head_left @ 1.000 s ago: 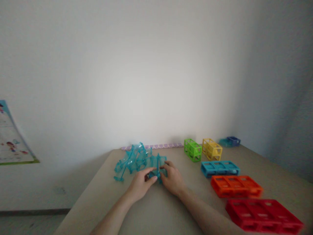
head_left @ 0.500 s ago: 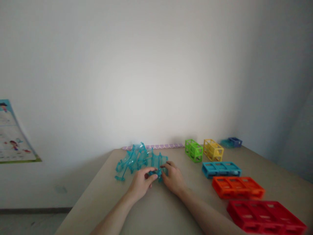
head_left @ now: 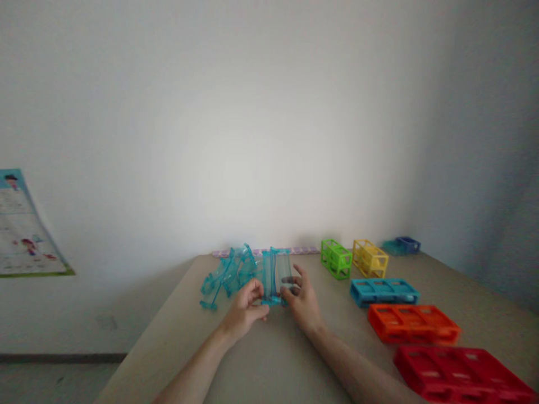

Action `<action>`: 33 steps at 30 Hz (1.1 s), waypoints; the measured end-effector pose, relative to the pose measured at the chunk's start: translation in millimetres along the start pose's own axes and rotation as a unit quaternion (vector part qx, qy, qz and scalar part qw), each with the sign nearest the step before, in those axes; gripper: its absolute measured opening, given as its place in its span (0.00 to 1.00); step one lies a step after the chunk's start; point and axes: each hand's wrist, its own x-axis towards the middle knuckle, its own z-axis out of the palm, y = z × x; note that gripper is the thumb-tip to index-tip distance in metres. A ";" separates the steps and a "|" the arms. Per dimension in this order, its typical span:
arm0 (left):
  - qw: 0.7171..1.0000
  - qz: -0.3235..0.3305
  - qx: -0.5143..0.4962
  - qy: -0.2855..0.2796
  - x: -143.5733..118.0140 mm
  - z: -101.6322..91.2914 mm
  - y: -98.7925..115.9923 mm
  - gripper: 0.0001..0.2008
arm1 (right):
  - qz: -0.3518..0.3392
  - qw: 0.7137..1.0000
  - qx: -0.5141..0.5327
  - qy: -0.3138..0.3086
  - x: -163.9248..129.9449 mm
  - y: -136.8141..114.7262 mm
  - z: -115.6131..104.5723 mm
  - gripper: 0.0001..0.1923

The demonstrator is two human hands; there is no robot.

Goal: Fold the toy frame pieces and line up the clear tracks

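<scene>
A translucent blue plastic piece (head_left: 278, 272), trough-like with thin raised bars along its length, is tilted up at the middle of the table. My right hand (head_left: 304, 300) grips its right side; some of its fingers show through the clear plastic. My left hand (head_left: 246, 308) is beside the lower left end, fingers curled and thumb apart, with a gap between them. Whether its fingertips touch the piece is hard to see. Left of it lies a loose pile of similar translucent blue pieces (head_left: 229, 274).
On the right stand openwork plastic frames: green (head_left: 336, 259), yellow (head_left: 370, 259), blue (head_left: 384, 292), orange (head_left: 413, 324) and red (head_left: 463, 373). A dark blue frame (head_left: 407, 244) sits in the far corner. A purple patterned strip (head_left: 303, 250) runs along the wall.
The blue piece has been raised at its far end and turned so its length shows. My left fingers have spread from their pinch; my right hand has shifted along its right edge.
</scene>
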 end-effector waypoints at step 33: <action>0.984 -0.041 -0.118 0.131 8.4 1.2 -11.6 0.16 | 0.047 0.993 0.098 -0.047 -5.4 -10.9 2.9 0.30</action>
